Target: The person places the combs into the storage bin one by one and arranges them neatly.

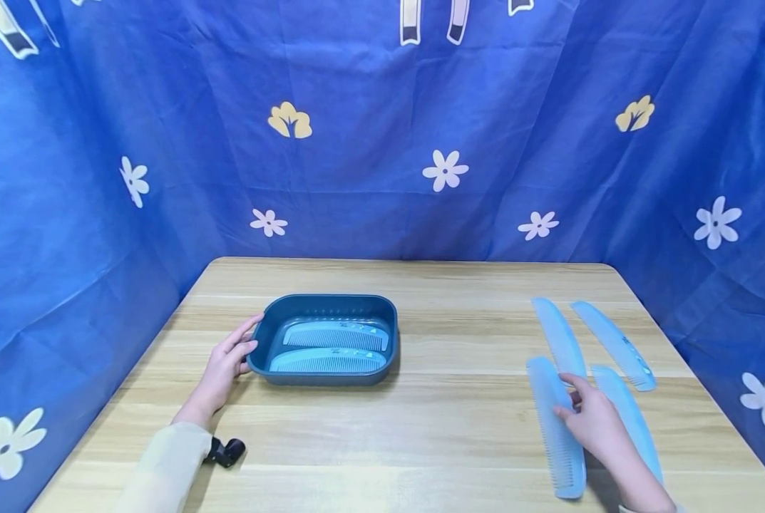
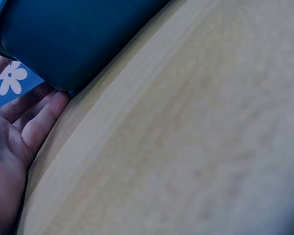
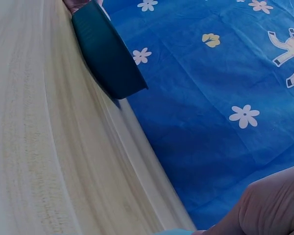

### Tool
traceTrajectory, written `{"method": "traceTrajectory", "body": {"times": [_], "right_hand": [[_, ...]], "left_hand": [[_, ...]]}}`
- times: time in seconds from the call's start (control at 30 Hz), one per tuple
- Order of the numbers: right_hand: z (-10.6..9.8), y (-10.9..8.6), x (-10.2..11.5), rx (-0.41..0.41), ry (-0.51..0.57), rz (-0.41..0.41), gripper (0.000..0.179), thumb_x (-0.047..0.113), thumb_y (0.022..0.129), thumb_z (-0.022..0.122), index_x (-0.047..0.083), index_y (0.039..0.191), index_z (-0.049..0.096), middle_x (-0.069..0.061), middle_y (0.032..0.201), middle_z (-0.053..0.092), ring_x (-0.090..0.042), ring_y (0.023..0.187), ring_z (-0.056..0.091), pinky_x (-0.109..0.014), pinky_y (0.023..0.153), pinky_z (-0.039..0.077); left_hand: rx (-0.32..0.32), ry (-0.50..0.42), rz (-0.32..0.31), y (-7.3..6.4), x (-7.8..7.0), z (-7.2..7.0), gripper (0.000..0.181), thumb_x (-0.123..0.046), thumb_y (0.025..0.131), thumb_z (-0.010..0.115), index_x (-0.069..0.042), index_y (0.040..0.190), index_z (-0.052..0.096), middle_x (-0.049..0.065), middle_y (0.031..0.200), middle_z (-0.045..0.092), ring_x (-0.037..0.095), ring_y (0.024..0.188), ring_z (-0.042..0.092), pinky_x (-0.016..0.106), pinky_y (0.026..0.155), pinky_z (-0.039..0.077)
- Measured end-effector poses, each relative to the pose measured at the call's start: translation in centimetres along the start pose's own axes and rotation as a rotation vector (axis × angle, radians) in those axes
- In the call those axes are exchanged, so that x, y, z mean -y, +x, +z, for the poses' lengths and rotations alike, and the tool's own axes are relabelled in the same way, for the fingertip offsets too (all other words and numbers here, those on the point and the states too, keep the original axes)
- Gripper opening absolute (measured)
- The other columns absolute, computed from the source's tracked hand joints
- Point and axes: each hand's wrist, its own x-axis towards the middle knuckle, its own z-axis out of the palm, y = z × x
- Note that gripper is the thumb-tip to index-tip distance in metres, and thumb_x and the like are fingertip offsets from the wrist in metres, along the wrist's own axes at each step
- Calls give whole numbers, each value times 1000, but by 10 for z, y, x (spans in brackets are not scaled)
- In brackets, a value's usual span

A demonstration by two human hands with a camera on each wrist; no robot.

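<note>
Picking step, I judge: my right grip [image 1: 592,417] pinches a comb [image 1: 555,439], left grip [image 1: 223,369] lies spread against the box [image 1: 323,380]; next needs careful lifting

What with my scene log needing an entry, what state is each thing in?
Bin: upright, uncovered.
Two combs: inside the bin, side by side.
Left hand: fingers against the bin's left side.
Right hand: touching a third comb; pinch unclear.
Third comb: under that hand's fingers; lifted or not, unclear.
Other three combs: lying on the table.
Cloth: hanging, creased.
</note>
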Motion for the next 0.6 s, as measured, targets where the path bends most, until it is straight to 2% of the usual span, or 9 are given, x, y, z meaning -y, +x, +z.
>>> {"method": "traceTrajectory", "body": {"times": [0.4,0.6], "right_hand": [[-4,3,12,-31,10,-66,52,0,80,65,-7,128,46,-17,91,60,-25,77,58,-36,60,48],[-3,7,22,-65,13,-111,52,-1,80,65,-5,129,48,-12,89,59,-20,73,55,-31,58,46]], "left_hand": [[2,14,2,0,1,0,47,-10,99,42,-3,144,31,27,126,36,11,92,60,27,70,54],[1,12,4,0,2,-1,47,-10,99,42,-3,143,32,26,125,37,10,91,59,27,70,54]]}}
